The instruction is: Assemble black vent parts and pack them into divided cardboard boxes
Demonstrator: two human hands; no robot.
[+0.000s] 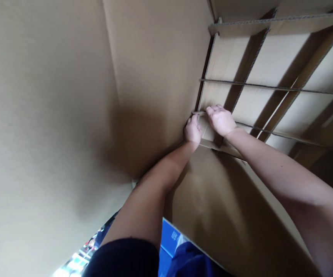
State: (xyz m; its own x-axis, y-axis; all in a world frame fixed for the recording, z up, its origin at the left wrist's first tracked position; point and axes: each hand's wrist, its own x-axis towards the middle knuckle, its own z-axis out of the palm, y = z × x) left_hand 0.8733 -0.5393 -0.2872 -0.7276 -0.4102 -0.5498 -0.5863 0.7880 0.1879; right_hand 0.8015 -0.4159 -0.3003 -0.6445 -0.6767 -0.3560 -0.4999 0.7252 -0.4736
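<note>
Both my arms reach deep into a big cardboard box, toward a cardboard divider grid (244, 83) of crossed strips on its floor. My left hand (193, 130) is closed at the grid's near left corner, its fingers on the end of a divider strip beside the box wall. Just right of it, my right hand (220, 120) pinches the top edge of the same strip. The fingertips of both hands are partly hidden behind the cardboard. Several square cells of the grid show bare cardboard at the bottom.
A tall cardboard wall (54, 96) with a vertical crease rises on the left. The near wall (201, 184) slopes below my hands. Outside the box, at the bottom, a blue printed surface (168, 240) and dark blue cloth (191, 261) show.
</note>
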